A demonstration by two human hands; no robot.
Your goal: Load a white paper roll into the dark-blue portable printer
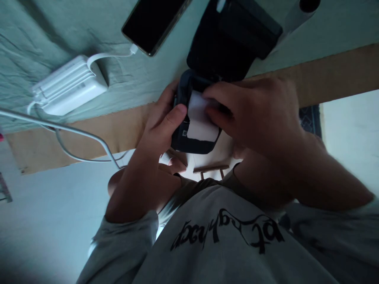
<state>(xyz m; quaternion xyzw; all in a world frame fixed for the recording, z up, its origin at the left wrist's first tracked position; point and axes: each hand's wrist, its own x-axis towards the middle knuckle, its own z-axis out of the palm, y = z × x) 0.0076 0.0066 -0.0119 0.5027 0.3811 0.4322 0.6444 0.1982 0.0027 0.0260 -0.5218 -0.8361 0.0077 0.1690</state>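
Note:
My left hand (164, 124) is wrapped round the left side of a small dark printer-like device (194, 146), its thumb pressing on the near face. The device is held up at the table's edge. White paper (201, 124) with a slightly ragged lower end lies over its front. Over the paper's upper right is my right hand (254, 104), thumb and forefinger closed at it and slightly blurred. Its other fingers are curled and partly hidden. Just beyond the device lies a black object (219, 43) with a boxy part on its right; whether they are joined I cannot tell.
A phone (154, 23) lies on the green cloth (118, 83), linked by a white cable to a white power block (71, 85). A pale cylinder (299, 15) with a dark opening stands at the upper right. The table has a brown edge (89, 126). A small wooden stool (211, 169) is below.

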